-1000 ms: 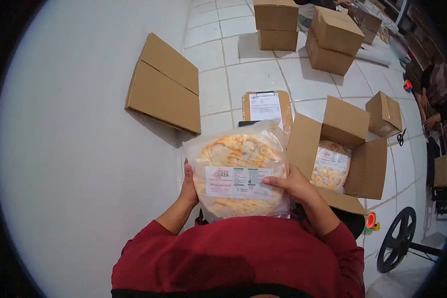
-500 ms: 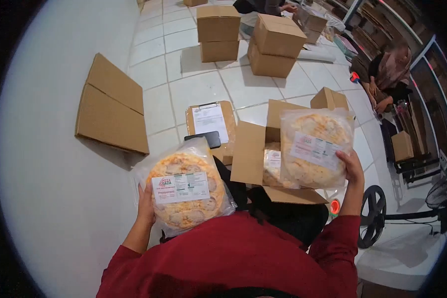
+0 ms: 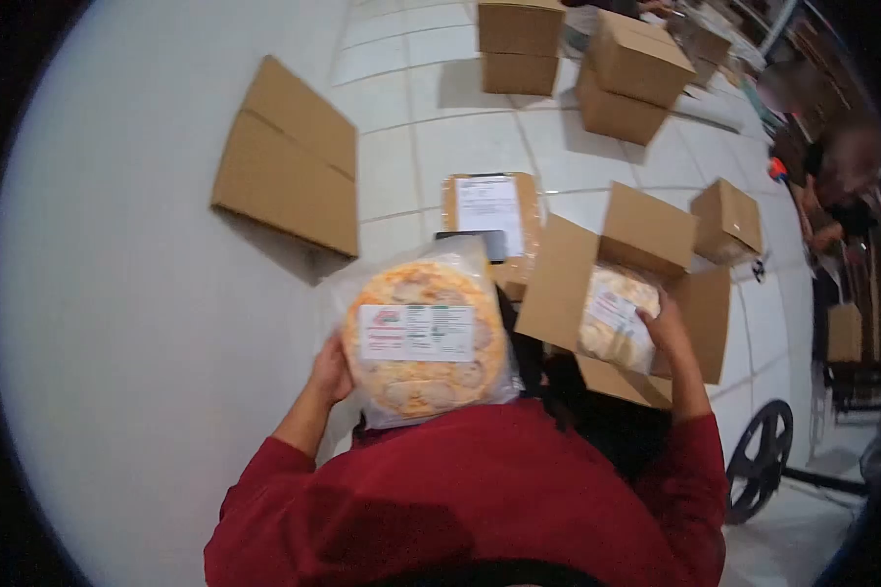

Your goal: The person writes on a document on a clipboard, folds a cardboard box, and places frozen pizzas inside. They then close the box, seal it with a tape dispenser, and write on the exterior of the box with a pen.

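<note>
On the left, my left hand [image 3: 334, 369] grips the edge of a plastic-wrapped pizza [image 3: 421, 386] with a white printed label, held tilted against my lap. To the right stands an open cardboard box [image 3: 558, 279] with its flaps spread. My right hand [image 3: 668, 331] reaches inside it, its fingers closed on the right edge of another wrapped pizza [image 3: 617, 318], which also has a white label. That pizza sits within the box walls. Whatever lies under it is hidden.
Ahead on the tiled floor lie a clipboard with paper [image 3: 489, 205] and a dark phone [image 3: 480, 244]. A flattened carton [image 3: 289, 161] leans on the left wall. Stacked boxes [image 3: 631, 73] and a small box [image 3: 727, 220] stand beyond. People sit at the right; a black wheel [image 3: 762, 460] is nearby.
My right hand has lowered its wrapped pizza from above the cardboard box into it. My left hand still holds the other pizza. The view has shifted, so the surroundings appear further right.
</note>
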Action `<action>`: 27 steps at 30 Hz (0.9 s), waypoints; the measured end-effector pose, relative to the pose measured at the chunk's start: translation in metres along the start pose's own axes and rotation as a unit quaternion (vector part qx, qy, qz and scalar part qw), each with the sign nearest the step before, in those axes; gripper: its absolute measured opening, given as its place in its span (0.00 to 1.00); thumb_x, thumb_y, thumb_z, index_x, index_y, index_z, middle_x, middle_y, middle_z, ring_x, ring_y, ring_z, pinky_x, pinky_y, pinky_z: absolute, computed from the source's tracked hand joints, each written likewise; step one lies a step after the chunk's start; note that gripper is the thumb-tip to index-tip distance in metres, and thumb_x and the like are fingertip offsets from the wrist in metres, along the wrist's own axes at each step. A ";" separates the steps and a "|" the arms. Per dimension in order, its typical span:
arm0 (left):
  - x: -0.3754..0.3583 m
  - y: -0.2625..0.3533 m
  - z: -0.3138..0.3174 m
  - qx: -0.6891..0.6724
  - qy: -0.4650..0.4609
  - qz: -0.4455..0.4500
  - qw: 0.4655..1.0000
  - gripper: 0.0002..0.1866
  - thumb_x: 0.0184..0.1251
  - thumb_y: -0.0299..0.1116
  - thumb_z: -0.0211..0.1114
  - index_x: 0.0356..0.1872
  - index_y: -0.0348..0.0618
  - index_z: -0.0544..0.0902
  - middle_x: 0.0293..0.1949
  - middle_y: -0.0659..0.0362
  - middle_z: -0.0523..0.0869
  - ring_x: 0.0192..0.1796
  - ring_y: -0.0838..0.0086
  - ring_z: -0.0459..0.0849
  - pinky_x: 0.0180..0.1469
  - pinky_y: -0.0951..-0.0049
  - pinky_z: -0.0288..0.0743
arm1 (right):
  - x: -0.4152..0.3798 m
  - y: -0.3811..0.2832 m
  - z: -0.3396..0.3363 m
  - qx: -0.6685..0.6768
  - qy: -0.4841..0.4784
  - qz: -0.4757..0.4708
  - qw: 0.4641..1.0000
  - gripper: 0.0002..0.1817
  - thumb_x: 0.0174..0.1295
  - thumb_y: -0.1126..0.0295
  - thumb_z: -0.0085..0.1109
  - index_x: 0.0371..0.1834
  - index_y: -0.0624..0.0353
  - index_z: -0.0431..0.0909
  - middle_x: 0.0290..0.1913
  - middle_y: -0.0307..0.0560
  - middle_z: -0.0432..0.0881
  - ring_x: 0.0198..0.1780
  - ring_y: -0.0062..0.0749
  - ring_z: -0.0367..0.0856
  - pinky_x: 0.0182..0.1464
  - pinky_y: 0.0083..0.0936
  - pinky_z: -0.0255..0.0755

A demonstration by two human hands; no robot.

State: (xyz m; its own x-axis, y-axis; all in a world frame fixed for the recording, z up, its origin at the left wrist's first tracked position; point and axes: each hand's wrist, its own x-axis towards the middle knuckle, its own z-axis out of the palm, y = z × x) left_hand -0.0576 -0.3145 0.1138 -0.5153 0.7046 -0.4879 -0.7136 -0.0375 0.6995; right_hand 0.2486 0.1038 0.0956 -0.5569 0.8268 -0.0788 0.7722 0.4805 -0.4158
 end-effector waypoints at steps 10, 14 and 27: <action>-0.003 -0.010 0.018 0.051 0.000 0.066 0.997 0.42 0.49 0.65 0.47 0.57 0.38 0.60 0.54 0.51 0.68 0.54 0.63 0.68 0.53 0.63 0.66 | -0.080 -0.211 0.047 0.547 -0.350 0.060 0.758 0.32 0.48 0.69 0.61 0.55 0.68 0.57 0.48 0.53 0.70 0.50 0.34 0.70 0.51 0.27 0.65; -0.003 -0.007 0.020 -0.003 -0.029 0.095 0.995 0.37 0.53 0.62 0.46 0.55 0.40 0.62 0.49 0.52 0.71 0.49 0.67 0.73 0.48 0.66 0.70 | -0.083 -0.215 0.036 0.593 -0.386 0.037 0.705 0.37 0.40 0.76 0.63 0.55 0.67 0.55 0.49 0.51 0.70 0.50 0.35 0.70 0.53 0.28 0.63; 0.014 -0.009 0.015 -0.108 0.016 0.004 0.994 0.37 0.57 0.61 0.38 0.58 0.40 0.58 0.52 0.52 0.69 0.51 0.67 0.71 0.53 0.67 0.65 | -0.088 -0.221 0.003 0.620 -0.360 0.049 0.696 0.31 0.40 0.77 0.64 0.50 0.69 0.62 0.45 0.50 0.73 0.45 0.35 0.73 0.49 0.27 0.67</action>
State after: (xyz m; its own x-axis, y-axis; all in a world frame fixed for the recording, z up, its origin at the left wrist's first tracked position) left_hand -0.0513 -0.2932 0.1085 -0.5337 0.6809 -0.5016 -0.7932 -0.1973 0.5762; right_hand 0.1258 -0.0758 0.1917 -0.8738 0.2634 -0.4087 0.2077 -0.5578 -0.8035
